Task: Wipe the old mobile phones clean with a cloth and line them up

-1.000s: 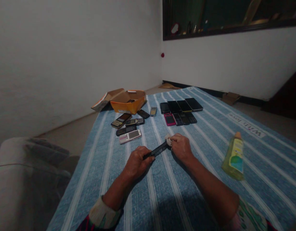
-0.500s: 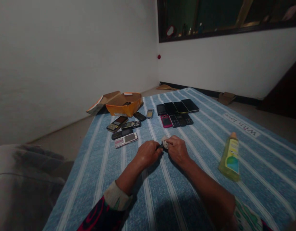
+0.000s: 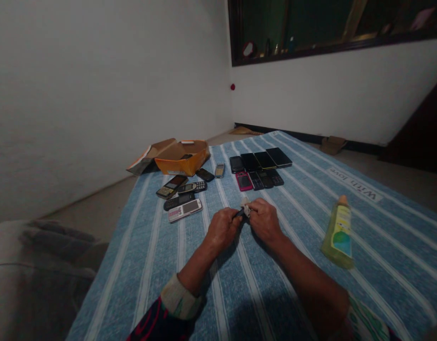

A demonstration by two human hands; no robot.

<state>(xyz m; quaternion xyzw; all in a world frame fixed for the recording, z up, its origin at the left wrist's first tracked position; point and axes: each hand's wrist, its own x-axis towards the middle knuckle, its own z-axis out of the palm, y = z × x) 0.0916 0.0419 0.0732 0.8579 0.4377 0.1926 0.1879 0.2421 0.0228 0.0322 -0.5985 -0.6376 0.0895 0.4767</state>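
My left hand (image 3: 222,228) is closed around a small dark phone (image 3: 240,212), most of which the fingers hide. Pinched in my right hand (image 3: 265,220) is a crumpled whitish cloth (image 3: 245,204), pressed against the phone. Both hands meet just above the middle of the striped blue bedspread (image 3: 204,303). Beyond them lie two neat rows of phones, with a pink-red phone (image 3: 244,181) in the near row and black smartphones (image 3: 251,162) in the far one. To the left is a looser group, where a white-and-pink phone (image 3: 184,210) lies closest to me.
An open orange cardboard box (image 3: 175,166) stands at the far left edge, something dark inside. On the right, a bottle of yellow-green liquid (image 3: 338,237) lies on the bedspread. White walls (image 3: 108,85) rise behind, with a dark-framed window (image 3: 310,28).
Both hands stay together, with the cloth and the dark phone shifted slightly and turned between the fingers. My left forearm has moved a little to the right. The laid-out phones keep their places.
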